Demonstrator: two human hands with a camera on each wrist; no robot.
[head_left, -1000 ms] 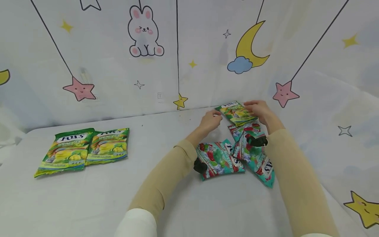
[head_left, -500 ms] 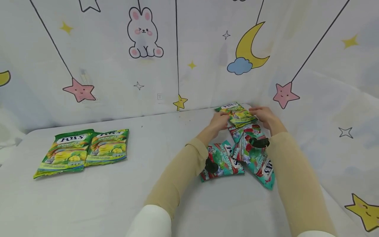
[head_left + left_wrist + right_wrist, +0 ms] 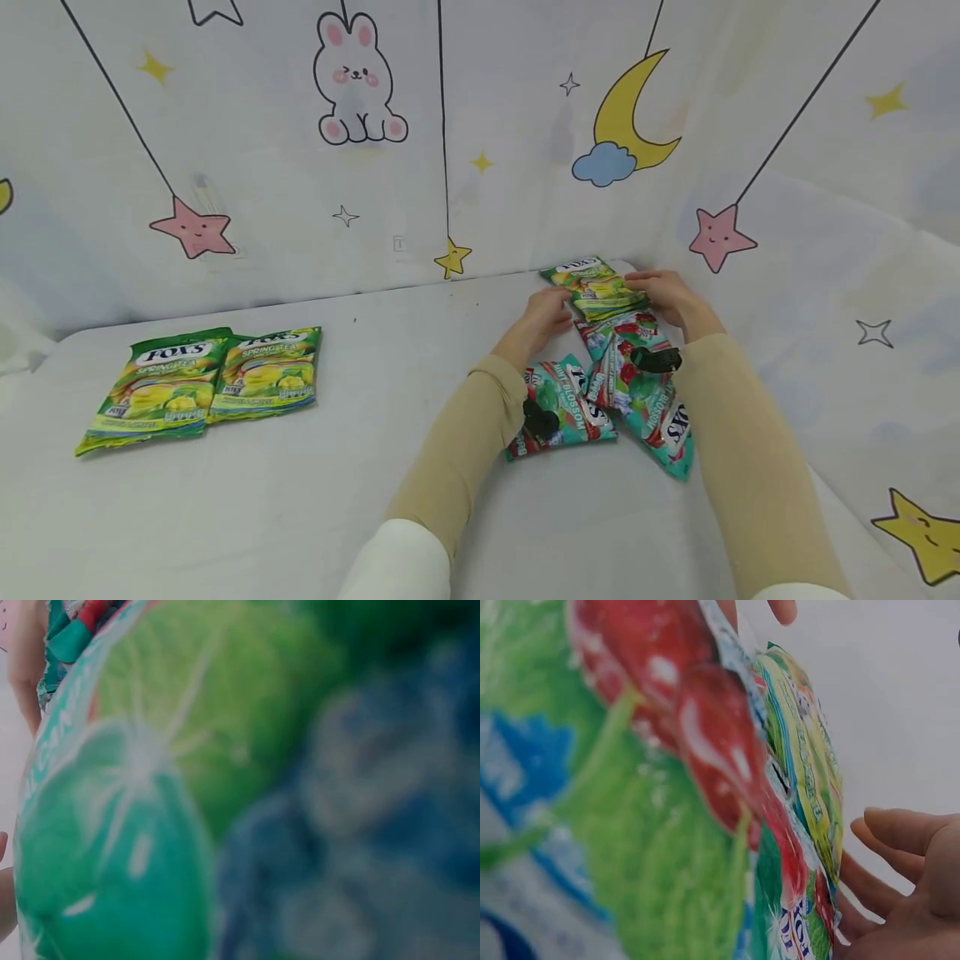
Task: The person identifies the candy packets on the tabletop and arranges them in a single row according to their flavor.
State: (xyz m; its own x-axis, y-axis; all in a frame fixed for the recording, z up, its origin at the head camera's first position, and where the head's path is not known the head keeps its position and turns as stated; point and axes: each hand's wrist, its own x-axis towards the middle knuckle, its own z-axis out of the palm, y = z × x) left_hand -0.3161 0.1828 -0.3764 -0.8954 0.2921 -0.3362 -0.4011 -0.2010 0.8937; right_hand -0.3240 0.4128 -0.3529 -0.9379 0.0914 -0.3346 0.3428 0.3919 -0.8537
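In the head view a green-and-yellow candy bag (image 3: 597, 289) lies at the far right of the table, its near end over a teal-and-red candy bag (image 3: 596, 333). My left hand (image 3: 538, 323) is at its left edge, fingertips close by the wrapper. My right hand (image 3: 669, 296) reaches to its right edge. The right wrist view shows the right hand (image 3: 911, 877) with fingers spread beside the yellow bag (image 3: 810, 757), thumb apart. A teal bag (image 3: 112, 862) fills the left wrist view and hides most of the left hand.
More teal bags lie nearer me, one (image 3: 570, 408) under the left wrist and one (image 3: 660, 417) beside the right sleeve. Two green-and-yellow bags (image 3: 161, 383) lie overlapping at the table's left. A printed cloth wall (image 3: 510, 225) stands behind the table and at its right.
My left hand moved right to the green-and-yellow bag, then drew back slightly to its left edge. My right hand shifted slightly down and right. The bags look nearly unmoved.
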